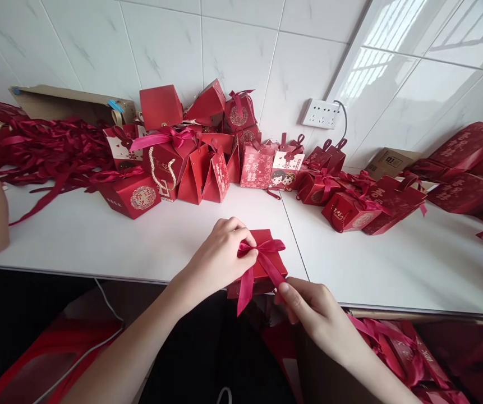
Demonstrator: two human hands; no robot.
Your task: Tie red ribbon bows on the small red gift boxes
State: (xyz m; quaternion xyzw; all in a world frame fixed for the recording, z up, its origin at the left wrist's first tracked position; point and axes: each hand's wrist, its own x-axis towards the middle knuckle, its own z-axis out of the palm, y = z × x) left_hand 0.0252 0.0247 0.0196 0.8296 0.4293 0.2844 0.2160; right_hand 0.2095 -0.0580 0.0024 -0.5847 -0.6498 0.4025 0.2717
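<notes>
At the lower centre of the frame we see a red box (262,264) at the white table's (182,235) front edge. Our left hand (220,258) pinches its ribbon bow (262,247); our right hand (308,308) grips a ribbon tail (272,269). More red gift boxes (224,163) stand behind.

I see a small red gift box (262,264) | closed, lying flat at the near tabletop edge | red satin ribbon (262,247) bowed on top, tails hanging
</notes>
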